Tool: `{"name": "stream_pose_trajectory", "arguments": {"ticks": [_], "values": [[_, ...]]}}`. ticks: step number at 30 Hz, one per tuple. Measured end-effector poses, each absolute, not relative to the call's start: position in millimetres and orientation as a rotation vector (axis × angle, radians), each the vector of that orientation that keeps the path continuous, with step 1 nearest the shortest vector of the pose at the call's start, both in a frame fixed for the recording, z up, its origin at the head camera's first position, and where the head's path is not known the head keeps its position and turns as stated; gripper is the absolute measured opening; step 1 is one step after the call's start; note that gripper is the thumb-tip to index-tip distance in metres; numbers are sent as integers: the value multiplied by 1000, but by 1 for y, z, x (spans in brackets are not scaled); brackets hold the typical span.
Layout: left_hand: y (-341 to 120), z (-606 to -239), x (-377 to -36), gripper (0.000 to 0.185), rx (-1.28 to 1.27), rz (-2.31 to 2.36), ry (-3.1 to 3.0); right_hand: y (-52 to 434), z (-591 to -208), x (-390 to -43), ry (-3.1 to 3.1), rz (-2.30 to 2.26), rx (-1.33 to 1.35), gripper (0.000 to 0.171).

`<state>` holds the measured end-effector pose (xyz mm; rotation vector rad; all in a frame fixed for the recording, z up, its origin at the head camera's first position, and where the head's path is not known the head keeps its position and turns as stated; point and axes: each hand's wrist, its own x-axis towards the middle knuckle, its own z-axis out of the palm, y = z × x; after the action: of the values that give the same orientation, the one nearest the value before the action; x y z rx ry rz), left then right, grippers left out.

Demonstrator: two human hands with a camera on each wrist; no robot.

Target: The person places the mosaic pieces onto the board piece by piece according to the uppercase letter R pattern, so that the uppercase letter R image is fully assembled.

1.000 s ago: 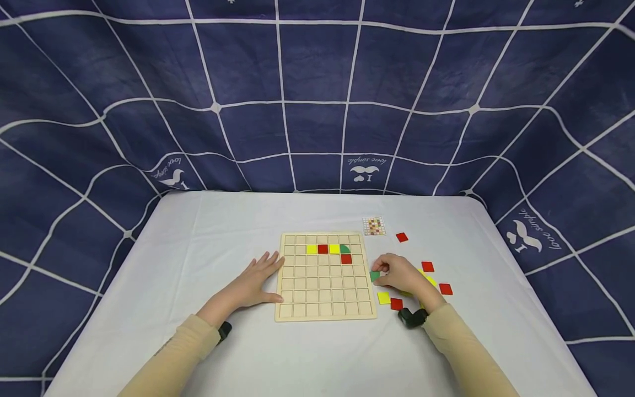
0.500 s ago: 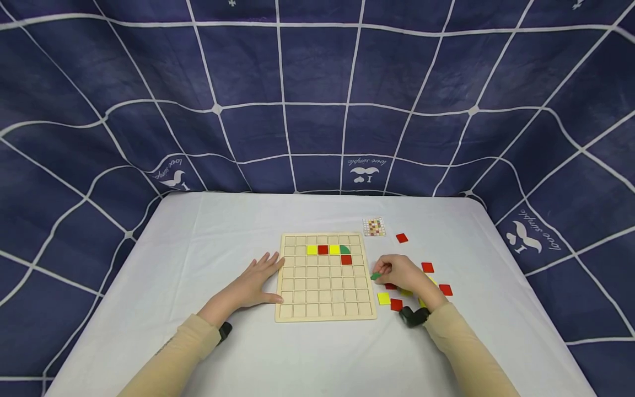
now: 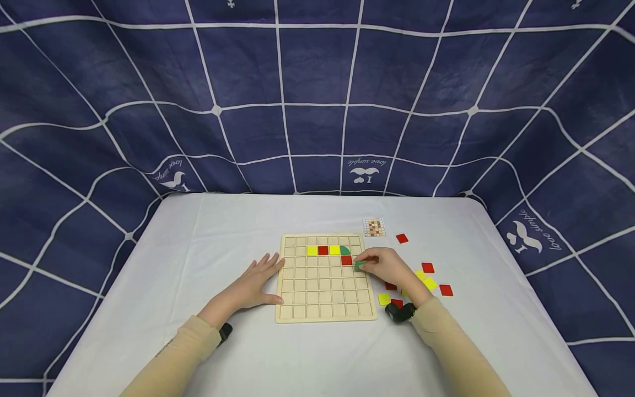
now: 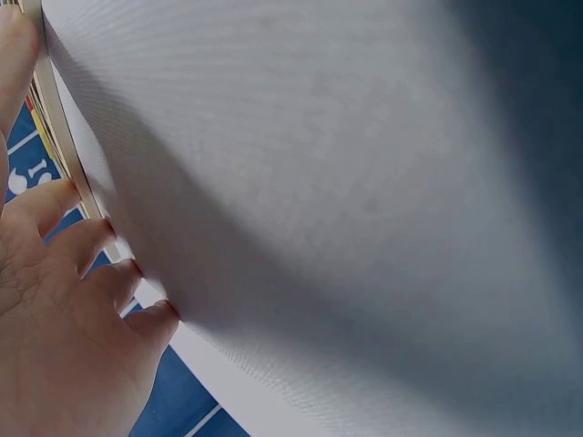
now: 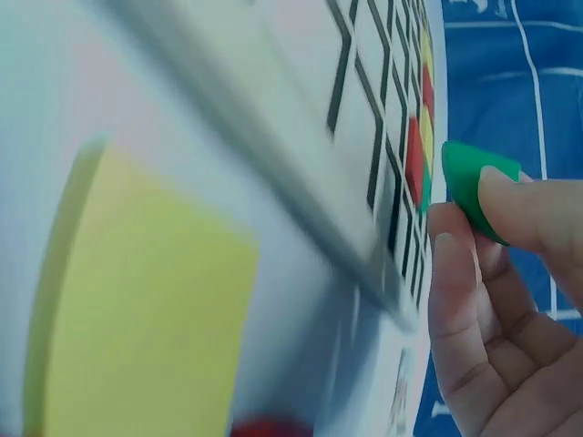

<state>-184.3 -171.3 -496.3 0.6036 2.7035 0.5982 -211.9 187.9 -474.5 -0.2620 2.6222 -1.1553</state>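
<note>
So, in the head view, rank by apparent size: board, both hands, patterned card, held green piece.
1. Board
2. Left hand and right hand: too alike to rank
3. Patterned card
4. Held green piece

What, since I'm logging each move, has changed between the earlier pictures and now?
The right hand has moved left and away from the person, bringing the pinched green piece from beside the board to over its right side. Nothing was let go. The left hand stayed at the board's left edge, and the row of laid tiles is unchanged.
</note>
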Motion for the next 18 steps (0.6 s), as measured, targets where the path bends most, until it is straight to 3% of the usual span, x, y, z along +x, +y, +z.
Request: {"name": "stream_pose_trajectory", "arguments": {"ticks": [18], "values": [[-170, -495, -184, 106, 593, 592, 2716, 155, -482, -214, 2698, -1113, -199, 9]]}}
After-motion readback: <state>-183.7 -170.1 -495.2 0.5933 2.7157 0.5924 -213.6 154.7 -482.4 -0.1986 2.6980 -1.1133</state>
